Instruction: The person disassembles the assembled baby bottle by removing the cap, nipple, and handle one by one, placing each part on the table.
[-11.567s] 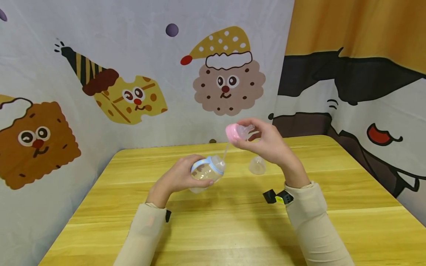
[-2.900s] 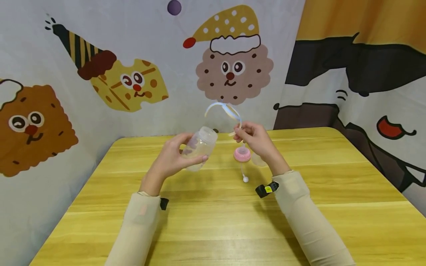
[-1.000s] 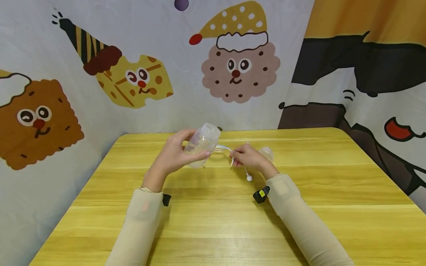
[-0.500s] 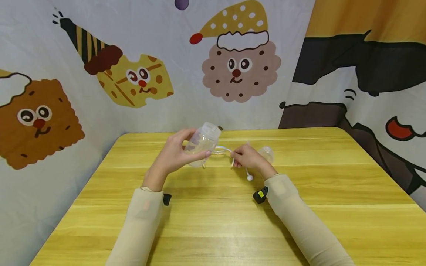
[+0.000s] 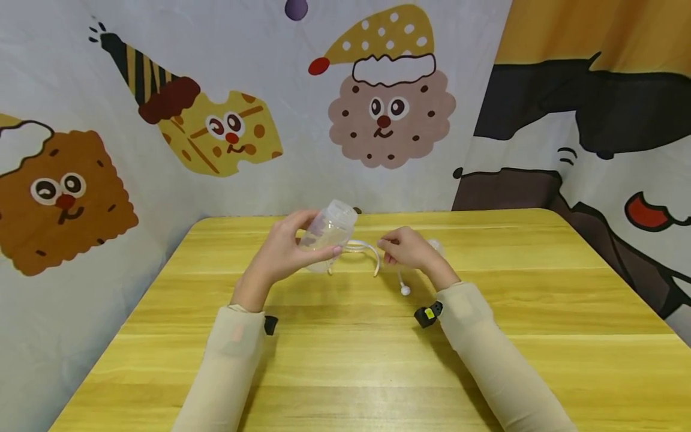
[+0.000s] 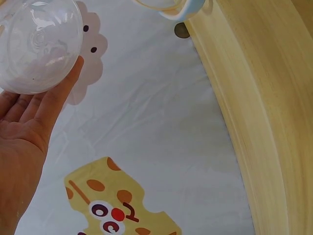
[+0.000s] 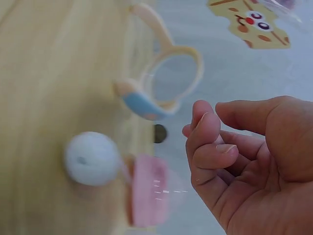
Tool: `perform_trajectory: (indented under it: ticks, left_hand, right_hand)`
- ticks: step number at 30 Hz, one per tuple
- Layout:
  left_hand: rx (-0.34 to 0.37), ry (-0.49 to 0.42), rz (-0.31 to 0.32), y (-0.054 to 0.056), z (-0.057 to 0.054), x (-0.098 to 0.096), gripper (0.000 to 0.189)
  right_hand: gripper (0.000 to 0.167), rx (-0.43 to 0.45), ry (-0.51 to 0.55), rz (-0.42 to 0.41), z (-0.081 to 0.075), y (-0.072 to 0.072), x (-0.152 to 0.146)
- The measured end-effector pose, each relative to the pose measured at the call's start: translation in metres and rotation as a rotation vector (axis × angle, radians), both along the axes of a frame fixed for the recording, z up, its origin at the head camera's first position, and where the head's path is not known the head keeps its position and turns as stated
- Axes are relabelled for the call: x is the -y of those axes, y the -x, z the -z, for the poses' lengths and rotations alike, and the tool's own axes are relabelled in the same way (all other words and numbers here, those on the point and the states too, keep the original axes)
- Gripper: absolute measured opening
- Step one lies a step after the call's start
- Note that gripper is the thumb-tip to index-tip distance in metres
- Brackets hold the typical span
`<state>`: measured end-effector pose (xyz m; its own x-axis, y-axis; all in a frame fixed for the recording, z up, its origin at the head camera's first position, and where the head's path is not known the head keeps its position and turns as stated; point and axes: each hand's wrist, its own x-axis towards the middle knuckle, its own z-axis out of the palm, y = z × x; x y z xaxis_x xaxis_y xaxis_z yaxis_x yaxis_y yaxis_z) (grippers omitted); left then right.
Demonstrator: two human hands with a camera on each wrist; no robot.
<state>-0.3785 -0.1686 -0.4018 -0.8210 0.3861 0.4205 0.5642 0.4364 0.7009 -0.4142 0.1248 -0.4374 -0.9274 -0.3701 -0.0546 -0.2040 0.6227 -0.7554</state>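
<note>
My left hand (image 5: 281, 251) grips a clear baby bottle (image 5: 336, 223), topless and tilted above the table; its rounded base (image 6: 41, 39) shows in the left wrist view. Just right of the bottle, a pale blue and cream bottle handle (image 5: 376, 264) stands on the table, partly hidden behind bottle and thumb. My right hand (image 5: 414, 249) hovers beside the handle, apart from it, fingers loosely curled around nothing. Under that hand lies the pink teat collar (image 7: 149, 191), hidden from the head view. Its straw ends in a white weighted ball (image 5: 405, 290).
Behind my right hand sits a clear dome cap (image 5: 436, 245), partly covered. The wooden table (image 5: 345, 372) reaches back to a cartoon-printed cloth wall (image 5: 302, 174). A black wrist camera (image 5: 426, 315) hangs under the right sleeve.
Earlier the handle came off the bottle and the pink teat collar was set down. Within the last half second my right hand let go of the handle on the table and drew slightly right.
</note>
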Motion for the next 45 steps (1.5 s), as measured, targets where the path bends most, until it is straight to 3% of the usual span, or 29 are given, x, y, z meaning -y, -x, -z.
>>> perform_trajectory:
  ticks: [4,11,20,31,36,45]
  left_hand:
    - [0.003,0.008,-0.003,0.000,0.002,0.000,0.065]
    - [0.015,0.021,-0.014,0.001,0.005,0.002,0.065]
    - [0.026,0.028,-0.032,0.002,0.009,0.005,0.065]
    - [0.049,0.062,-0.126,0.007,0.013,0.007,0.069]
    - [0.062,0.088,-0.194,0.009,0.015,0.009,0.073]
    - [0.076,0.097,-0.258,0.012,0.018,0.011,0.071]
  right_hand:
    - [0.033,-0.018,0.035,0.027,-0.012,-0.003,-0.006]
    - [0.032,-0.138,0.046,0.041,-0.038,-0.012,-0.014]
    - [0.037,-0.150,0.074,0.080,-0.061,-0.023,-0.020]
    - [0.035,-0.182,0.077,0.099,-0.071,-0.027,-0.023]
    - [0.033,-0.200,0.090,0.092,-0.072,-0.028,-0.025]
    - [0.031,-0.213,0.071,0.100,-0.072,-0.028,-0.025]
